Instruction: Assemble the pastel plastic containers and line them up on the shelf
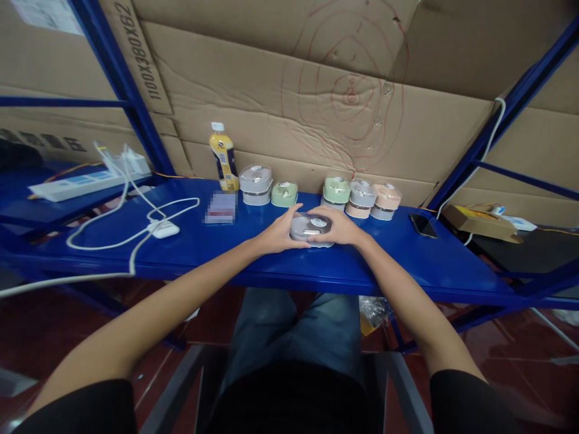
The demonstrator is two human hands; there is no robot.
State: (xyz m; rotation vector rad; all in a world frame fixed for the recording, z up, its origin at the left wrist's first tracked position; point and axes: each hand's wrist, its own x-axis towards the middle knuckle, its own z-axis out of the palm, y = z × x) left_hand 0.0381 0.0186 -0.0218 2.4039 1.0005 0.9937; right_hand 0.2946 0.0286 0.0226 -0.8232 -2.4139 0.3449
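Closest to me, at the bottom centre of the frame, are the seated person's jeans (289,322), knees tucked under the front edge of a blue worktop (262,268). Just past that edge, in the middle of the frame, both hands are curved around one grey container (312,224). The left hand (279,233) cups its left side, thumb and fingers spread only as wide as the box; the right hand (344,228) is wrapped about the opposite side, its fingers near the clear lid. I cannot tell whether the base rests on the worktop or is slightly lifted. If either hand slackened, I suspect the smooth sides could slip, and a tilted box could drop towards the knees.

Left of the hands, a white adapter (165,228) lies with its looping cable (104,275) trailing off the near edge; a snagging forearm could drag it down. On the right lies a phone (424,225), well apart.

Farther back stands the row: a grey stack (256,184), a green container (284,194), then three two-high stacks (362,193) just behind the right hand. A careless knuckle might topple one. At the upper left of the row rises a yellow bottle (224,160), tall enough to tip if bumped, before the cardboard (235,78).
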